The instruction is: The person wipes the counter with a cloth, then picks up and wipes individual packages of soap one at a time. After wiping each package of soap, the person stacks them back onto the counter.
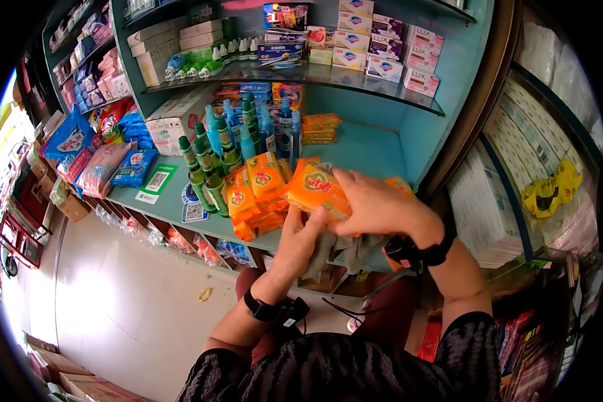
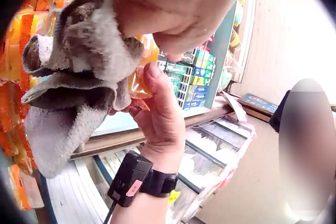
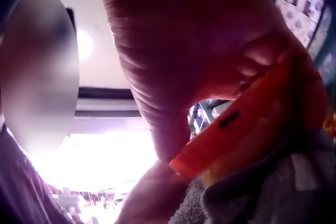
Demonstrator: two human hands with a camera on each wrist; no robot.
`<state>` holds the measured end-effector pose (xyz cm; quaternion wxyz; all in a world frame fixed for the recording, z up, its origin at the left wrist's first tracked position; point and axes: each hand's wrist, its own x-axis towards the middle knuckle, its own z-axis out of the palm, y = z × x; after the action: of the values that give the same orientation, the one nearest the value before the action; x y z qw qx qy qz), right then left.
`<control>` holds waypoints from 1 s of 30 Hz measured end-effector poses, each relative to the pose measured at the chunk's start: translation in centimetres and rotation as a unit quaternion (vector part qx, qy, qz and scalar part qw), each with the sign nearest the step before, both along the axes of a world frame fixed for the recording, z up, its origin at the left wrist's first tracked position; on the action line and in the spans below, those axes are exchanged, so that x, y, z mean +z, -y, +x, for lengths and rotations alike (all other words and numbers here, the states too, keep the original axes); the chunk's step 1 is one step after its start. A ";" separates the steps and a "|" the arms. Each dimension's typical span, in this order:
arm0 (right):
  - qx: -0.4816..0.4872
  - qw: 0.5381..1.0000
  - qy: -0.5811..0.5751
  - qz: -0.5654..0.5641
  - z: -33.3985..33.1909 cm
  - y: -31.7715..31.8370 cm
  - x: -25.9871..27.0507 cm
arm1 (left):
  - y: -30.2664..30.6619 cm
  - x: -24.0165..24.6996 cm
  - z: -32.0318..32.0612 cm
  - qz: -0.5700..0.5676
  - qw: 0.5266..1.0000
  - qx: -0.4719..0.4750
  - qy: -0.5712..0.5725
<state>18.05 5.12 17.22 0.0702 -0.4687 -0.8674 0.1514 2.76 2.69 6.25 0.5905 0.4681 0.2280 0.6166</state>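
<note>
An orange soap packet is held up in front of the shelf. My right hand grips its right end; in the right wrist view the fingers curl round the packet. My left hand pinches the packet's lower edge, thumb at the front. A crumpled grey cloth hangs beneath the packet, between the hands. In the left wrist view the cloth lies against my left hand, with my right hand opposite. The cloth hides some fingertips.
More orange packets are stacked on the shelf to the left, beside green and blue bottles. Boxed soaps stand on a glass shelf above. Detergent bags sit further left. White boxes fill the right side.
</note>
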 end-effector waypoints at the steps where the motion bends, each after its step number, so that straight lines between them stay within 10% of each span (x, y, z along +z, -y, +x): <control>1: 0.016 0.998 -0.018 -0.053 0.3 -0.7 1.1 | -0.3 -0.2 -0.3 0.016 1.000 0.007 -0.016; 6: 0.046 0.946 -0.193 -0.258 3.2 -6.4 0.8 | -1.2 0.5 -1.4 -0.098 0.995 -0.018 0.015; 17: -0.087 0.952 -0.250 -0.154 5.5 -19.3 0.4 | -5.6 -3.0 -0.2 0.004 0.993 0.092 -0.067; 30: -0.089 0.992 -0.066 0.065 2.3 -36.5 -6.6 | -5.4 -4.8 -0.3 0.144 0.876 0.231 -0.399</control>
<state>20.36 41.61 10.66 0.1705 -0.5273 -0.8239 0.1186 2.44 8.07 1.45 0.2162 0.6882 0.4547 0.5223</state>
